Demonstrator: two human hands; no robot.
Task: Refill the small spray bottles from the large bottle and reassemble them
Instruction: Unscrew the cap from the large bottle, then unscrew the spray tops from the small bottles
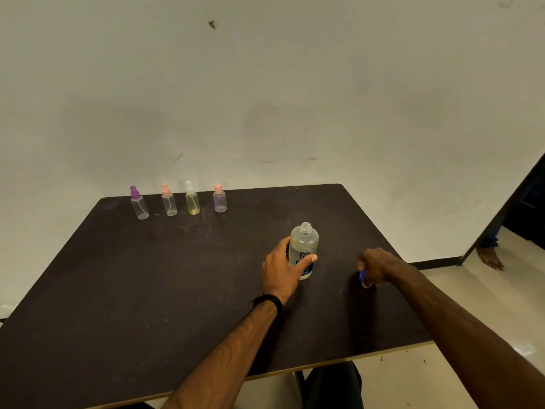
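Note:
The large clear bottle (304, 246) stands upright on the dark table (147, 276), its neck uncapped. My left hand (283, 270) is wrapped around its lower body. To the right, my right hand (376, 268) rests low on the table, fingers closed on the blue cap (362, 275). Several small spray bottles stand in a row at the table's far left edge, all with sprayers on: a purple-topped one (138, 203), a pink-topped one (169, 200), a white-topped yellowish one (192, 199) and a pink-topped purplish one (219, 199).
A pale wall rises right behind the table's far edge. The table's right edge runs close to my right forearm, with tiled floor beyond. Another person's bare foot (491, 256) stands on the floor at the far right beside a dark panel.

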